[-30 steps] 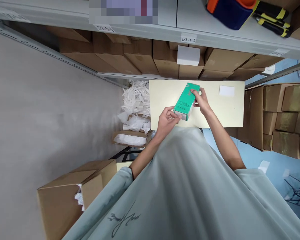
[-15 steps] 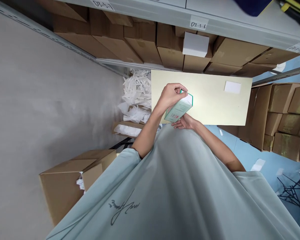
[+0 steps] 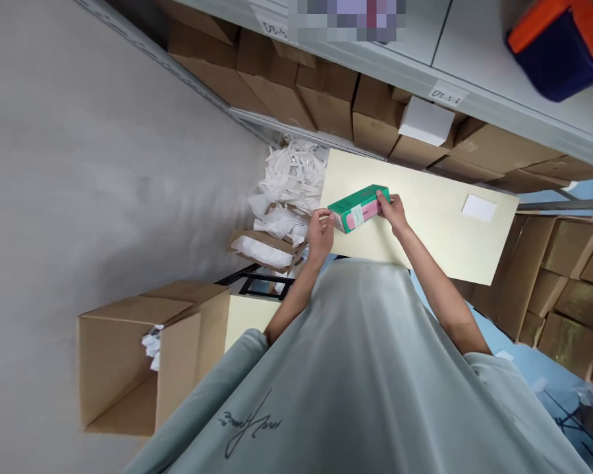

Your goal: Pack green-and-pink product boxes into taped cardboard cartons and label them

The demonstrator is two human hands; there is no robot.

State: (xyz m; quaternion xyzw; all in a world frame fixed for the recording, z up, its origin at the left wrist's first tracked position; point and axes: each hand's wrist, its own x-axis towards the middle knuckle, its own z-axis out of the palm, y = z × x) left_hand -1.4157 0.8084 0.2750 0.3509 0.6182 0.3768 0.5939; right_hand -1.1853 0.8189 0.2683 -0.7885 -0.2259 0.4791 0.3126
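Observation:
A green and pink product box is held above the cream tabletop, lying lengthwise between my two hands. My right hand grips its right end, the thumb over the top edge. At the other end, my left hand has its fingers closed against the left corner. A pale label strip crosses the pink side of the box. The undersides of both hands' grips are hidden.
A white card lies on the right of the tabletop. Shredded white paper is heaped at its left. Cardboard boxes fill the shelf behind, with more stacked at the right. An open carton stands at the lower left.
The box has turned from upright and tilted to lengthwise, its green and pink faces now showing. My right hand moved up to its right end; my left moved down to the left end.

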